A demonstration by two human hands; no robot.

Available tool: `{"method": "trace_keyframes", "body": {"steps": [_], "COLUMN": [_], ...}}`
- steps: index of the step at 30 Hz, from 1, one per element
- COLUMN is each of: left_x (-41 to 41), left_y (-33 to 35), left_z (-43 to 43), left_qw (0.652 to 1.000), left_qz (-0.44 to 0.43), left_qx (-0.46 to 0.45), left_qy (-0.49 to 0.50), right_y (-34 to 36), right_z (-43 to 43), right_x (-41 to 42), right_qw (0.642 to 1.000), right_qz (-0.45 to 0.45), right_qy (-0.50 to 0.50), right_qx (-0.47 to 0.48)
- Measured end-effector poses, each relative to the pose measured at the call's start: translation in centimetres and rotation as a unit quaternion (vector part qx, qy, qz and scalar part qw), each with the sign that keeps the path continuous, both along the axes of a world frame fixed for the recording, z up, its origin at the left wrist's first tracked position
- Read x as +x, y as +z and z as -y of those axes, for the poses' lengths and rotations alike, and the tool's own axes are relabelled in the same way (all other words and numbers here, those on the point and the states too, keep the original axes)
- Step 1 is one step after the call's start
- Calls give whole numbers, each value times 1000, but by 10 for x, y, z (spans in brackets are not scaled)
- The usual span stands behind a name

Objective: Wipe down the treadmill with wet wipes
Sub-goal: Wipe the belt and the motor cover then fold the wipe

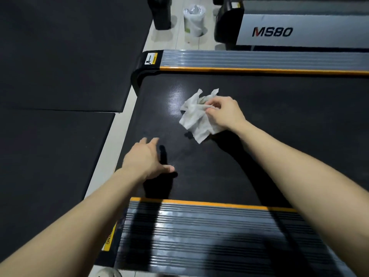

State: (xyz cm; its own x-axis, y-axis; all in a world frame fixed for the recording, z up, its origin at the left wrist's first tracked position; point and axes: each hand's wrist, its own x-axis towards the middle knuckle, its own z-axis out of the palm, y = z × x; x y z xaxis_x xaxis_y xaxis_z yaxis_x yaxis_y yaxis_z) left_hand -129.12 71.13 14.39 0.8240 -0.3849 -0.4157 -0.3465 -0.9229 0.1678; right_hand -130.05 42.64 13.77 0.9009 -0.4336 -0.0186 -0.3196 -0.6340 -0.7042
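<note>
Treadmill belt (279, 120): right hand (223, 112) pinched crumpled wet wipe (196, 118); left hand (146, 158) lay spread, empty.

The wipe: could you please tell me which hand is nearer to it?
Right. The right hand pinches the wipe on the belt; the left hand is open, apart from it, nearer the person.

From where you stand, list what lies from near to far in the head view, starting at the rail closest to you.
near side rail → left hand → wet wipe → far side rail → white tub on the floor
</note>
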Motion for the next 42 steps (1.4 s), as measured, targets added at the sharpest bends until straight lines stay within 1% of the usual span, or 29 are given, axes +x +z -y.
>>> {"method": "trace_keyframes", "body": {"steps": [2,3,4,6,7,8,9,11,14,17,18,20,22,24,25,28,29,31,32,33,34,37,38,39,40,41,42], "left_x": [6,7,7,5,5,5,4,4,3,5,5,3,2,3,3,1,1,2,2,2,2,2,1,0,0,-1,-1], "left_y": [-2,-6,-12,-25,-30,-34,-37,-40,-40,-38,-38,-37,-34,-33,-32,-31,-30,-28,-27,-26,-25,-24,-24,-23,-24,-24,-24], "left_z": [26,35,42,47,48,46,44,42,44,44,44,45,47,48,48,47,47,47,47,48,48,48,48,48,48,48,48], "left_qw": [1000,998,996,993,993,993,993,993,992,991,991,991,991,990,990,989,989,988,988,988,988,988,988,988,987,987,987], "left_qz": [-15,-24,-32,-38,-31,-22,-14,-2,4,3,1,3,7,11,11,13,14,12,10,13,17,21,20,20,23,26,28], "left_qx": [23,44,68,97,99,98,98,99,105,114,116,117,114,118,121,128,129,132,134,134,134,135,136,137,137,137,135], "left_qy": [-15,-27,-40,-56,-56,-58,-62,-66,-66,-70,-72,-73,-73,-74,-75,-73,-74,-76,-75,-74,-73,-74,-74,-74,-75,-78,-82], "right_y": [-3,-8,-15,-30,-38,-44,-50,-65,-75,-68,-66,-70,-77,-81,-83,-86,-86,-87,-87,-83,-79,-56,-50,-43,-40,-49,-56], "right_z": [17,24,29,35,38,41,42,41,34,28,26,21,11,-4,-12,-31,-34,-34,-27,-11,11,78,80,65,39,9,-19], "right_x": [22,27,28,25,23,22,22,21,23,45,52,68,84,98,104,101,92,63,46,33,24,6,-3,-20,-44,-68,-92], "right_qw": [993,986,981,972,967,966,970,986,996,998,997,990,978,964,962,961,961,947,937,933,938,972,975,969,956,933,882], "right_qz": [24,23,16,27,46,57,59,36,37,-7,-28,-63,-92,-104,-106,-74,-50,7,22,22,17,-38,-8,30,60,83,92], "right_qy": [-114,-162,-190,-208,-214,-219,-215,-152,-23,40,59,103,139,150,146,144,166,254,298,316,302,140,135,166,236,318,433], "right_qx": [33,18,-22,-107,-131,-124,-94,-55,-73,-38,-39,-70,-125,-192,-206,-223,-216,-195,-183,-172,-169,-183,-177,-178,-162,-145,-164]}}
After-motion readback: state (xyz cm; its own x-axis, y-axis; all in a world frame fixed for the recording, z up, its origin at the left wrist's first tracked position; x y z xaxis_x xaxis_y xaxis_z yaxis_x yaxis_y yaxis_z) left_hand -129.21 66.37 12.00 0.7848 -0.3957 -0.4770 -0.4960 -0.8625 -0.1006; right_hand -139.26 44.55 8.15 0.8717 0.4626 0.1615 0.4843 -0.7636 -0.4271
